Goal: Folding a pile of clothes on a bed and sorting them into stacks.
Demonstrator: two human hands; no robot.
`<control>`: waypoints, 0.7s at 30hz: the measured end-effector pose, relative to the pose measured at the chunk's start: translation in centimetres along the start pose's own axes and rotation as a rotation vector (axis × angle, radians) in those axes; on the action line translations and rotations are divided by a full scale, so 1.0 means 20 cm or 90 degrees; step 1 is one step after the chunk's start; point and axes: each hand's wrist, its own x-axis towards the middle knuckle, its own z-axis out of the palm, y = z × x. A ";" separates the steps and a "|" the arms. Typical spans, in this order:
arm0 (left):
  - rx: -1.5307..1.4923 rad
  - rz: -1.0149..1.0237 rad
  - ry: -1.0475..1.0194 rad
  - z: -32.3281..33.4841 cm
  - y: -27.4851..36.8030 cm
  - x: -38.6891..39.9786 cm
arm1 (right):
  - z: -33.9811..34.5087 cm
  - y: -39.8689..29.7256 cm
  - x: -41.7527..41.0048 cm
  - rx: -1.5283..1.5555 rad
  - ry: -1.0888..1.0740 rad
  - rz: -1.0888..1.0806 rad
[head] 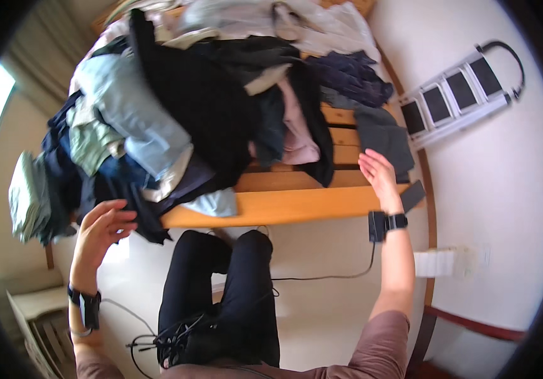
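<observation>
A large heap of clothes covers a slatted wooden bed frame. My left hand is near the heap's front left, fingers spread and holding nothing, beside dark garments and a folded pale green stack. My right hand hovers, empty and slightly curled, by folded dark grey cloth at the bed's right end. Between the hands lie a black garment, light blue denim, a pink garment and a green garment. Dark purple crumpled cloth rests farther back on the right.
An aluminium step ladder leans by the white wall at right. Clear plastic sheeting lies at the back of the bed. Cables run from both wrist devices, one towards my legs. A small cabinet stands at lower left.
</observation>
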 end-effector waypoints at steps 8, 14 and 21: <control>0.087 0.064 -0.002 -0.18 -0.07 -0.15 | 0.76 0.27 -0.36 -0.235 -0.357 0.086; 0.070 0.113 -0.039 -0.36 -0.24 -0.20 | 1.34 0.37 -0.41 -0.285 -0.445 0.022; 0.017 0.159 -0.009 -0.47 -0.32 -0.23 | 2.14 0.26 -0.08 -0.496 -0.181 -0.455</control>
